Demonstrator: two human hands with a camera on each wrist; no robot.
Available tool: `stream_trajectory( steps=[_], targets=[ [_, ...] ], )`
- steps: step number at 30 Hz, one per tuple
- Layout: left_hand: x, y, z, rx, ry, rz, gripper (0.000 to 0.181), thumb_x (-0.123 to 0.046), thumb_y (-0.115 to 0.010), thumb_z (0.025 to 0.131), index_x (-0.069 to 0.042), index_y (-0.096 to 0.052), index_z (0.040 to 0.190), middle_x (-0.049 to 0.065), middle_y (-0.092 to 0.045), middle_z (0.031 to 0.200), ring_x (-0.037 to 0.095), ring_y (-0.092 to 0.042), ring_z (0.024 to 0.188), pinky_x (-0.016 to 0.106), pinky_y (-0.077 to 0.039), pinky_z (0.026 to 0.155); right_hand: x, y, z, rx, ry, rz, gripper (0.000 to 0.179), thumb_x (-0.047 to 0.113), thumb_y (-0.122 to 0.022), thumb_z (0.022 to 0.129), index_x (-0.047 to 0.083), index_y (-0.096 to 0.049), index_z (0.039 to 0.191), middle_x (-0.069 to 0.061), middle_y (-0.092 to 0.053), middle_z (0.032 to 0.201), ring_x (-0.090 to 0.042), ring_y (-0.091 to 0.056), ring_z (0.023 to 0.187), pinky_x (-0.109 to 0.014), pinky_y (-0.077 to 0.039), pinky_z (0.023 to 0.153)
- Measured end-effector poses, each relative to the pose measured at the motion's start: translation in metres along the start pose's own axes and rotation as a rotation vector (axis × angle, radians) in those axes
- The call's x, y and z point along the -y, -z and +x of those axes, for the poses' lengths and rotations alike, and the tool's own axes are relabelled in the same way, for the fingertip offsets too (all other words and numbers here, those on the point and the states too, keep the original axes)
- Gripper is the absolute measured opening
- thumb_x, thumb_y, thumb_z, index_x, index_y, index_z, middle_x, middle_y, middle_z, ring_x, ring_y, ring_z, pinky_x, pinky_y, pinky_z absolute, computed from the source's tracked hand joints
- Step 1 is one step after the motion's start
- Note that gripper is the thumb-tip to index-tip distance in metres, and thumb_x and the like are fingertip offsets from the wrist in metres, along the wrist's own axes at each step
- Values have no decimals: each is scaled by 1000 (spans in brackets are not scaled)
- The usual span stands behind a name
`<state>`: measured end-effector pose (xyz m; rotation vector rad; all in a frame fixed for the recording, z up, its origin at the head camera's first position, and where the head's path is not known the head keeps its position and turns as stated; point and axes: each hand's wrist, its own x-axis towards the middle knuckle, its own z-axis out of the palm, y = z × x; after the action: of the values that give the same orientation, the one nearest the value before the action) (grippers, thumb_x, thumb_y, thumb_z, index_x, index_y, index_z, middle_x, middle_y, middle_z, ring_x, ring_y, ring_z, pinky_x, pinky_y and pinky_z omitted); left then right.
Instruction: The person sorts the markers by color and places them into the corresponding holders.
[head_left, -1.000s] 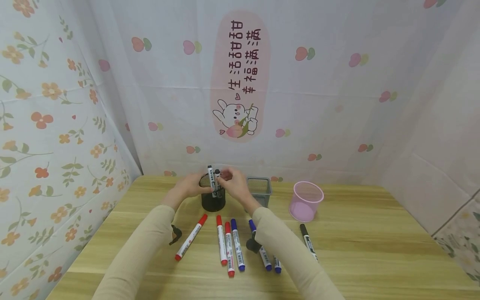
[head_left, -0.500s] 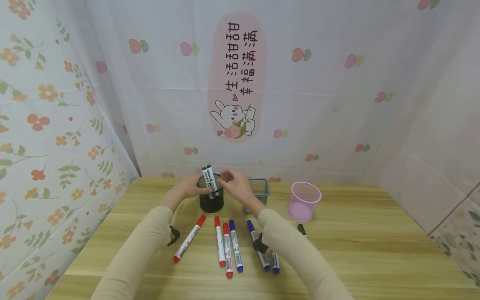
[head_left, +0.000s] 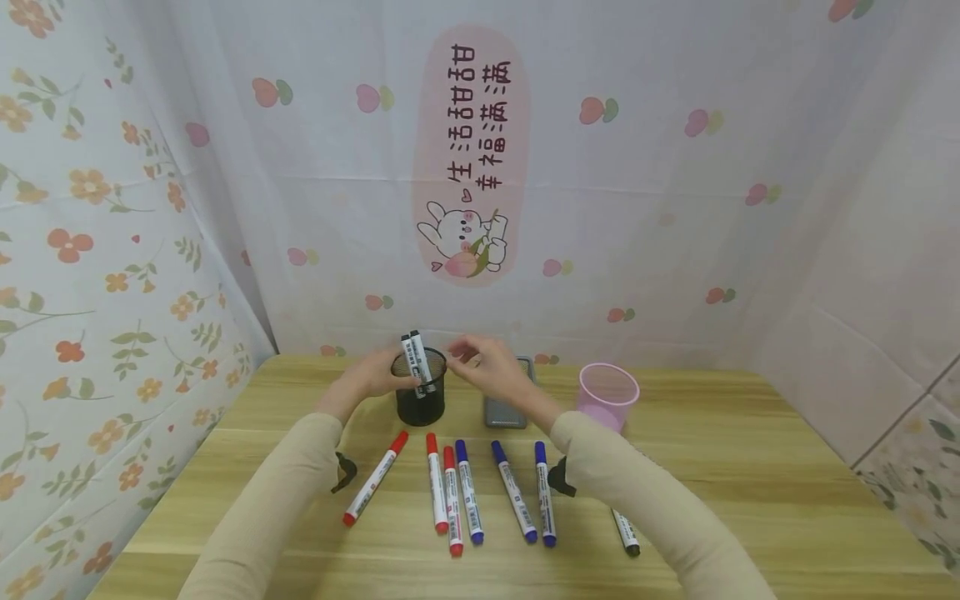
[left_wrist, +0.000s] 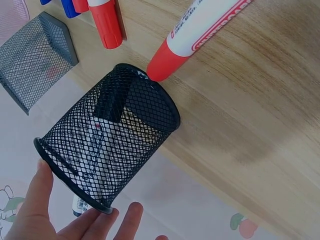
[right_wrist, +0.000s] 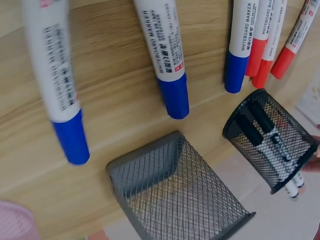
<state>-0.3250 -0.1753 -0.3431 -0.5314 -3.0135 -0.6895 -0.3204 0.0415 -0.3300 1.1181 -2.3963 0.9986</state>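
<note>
A round black mesh pen cup [head_left: 422,408] stands upright at the back left of the wooden table. Two black-capped whiteboard markers [head_left: 416,358] lean inside it, their upper ends above the rim. My left hand [head_left: 371,377] holds the cup at its rim, thumb and fingers on different sides, as the left wrist view shows. Just right of the cup, my right hand [head_left: 491,367] hovers with loosely bent fingers and nothing in them. It partly covers a grey mesh holder [head_left: 506,415]. In the right wrist view only a fingertip of that hand shows at the bottom.
A pink mesh cup [head_left: 602,414] stands further right, partly behind the right sleeve. Several red markers [head_left: 377,479] and blue markers [head_left: 514,492] lie in front of the containers. One black marker [head_left: 627,533] lies partly under the right forearm. A patterned cloth hangs behind.
The second black marker, pinched by my right hand a second ago, now leans beside the first in the cup. My right hand has let go and drawn off to the right.
</note>
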Motion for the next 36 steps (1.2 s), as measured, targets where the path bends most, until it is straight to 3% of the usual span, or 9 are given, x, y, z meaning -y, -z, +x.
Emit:
stream_trajectory(
  steps=[6,12,24,29,36],
  targets=[
    [0,0,1,3,-3,-4,53,-29,-64,80,-1,-45,121,20,-55,108,37,-49,100,48,-39,81,6,9,-8,62,114,-61,16,10,-64,80,3,-62,94,-6,-63,89,-12,-58,76,-18,-47,63],
    [1,0,0,8,-7,-6,51,-30,-63,80,-1,-46,119,18,-55,105,37,-49,100,48,-39,82,13,14,-22,119,174,-70,17,11,-65,79,3,-61,93,-7,-62,89,-13,-57,78,-18,-47,60],
    [1,0,0,14,-6,1,52,-31,-63,80,-1,-46,118,18,-55,105,38,-48,102,49,-38,82,18,17,-57,270,109,-123,20,22,-60,84,10,-61,100,2,-62,92,-6,-55,77,-17,-46,65],
    [0,0,-1,6,-13,19,51,-31,-63,80,-1,-46,118,19,-55,105,38,-48,102,49,-38,82,17,19,-71,296,116,-106,18,20,-61,84,11,-61,99,3,-62,92,-1,-53,78,-16,-46,66],
    [0,0,0,6,-11,21,53,-31,-63,80,-1,-46,120,18,-56,104,38,-49,101,49,-39,82,11,22,-89,321,124,-111,17,18,-60,84,11,-61,99,2,-62,92,-6,-55,81,-19,-47,64]
  ],
)
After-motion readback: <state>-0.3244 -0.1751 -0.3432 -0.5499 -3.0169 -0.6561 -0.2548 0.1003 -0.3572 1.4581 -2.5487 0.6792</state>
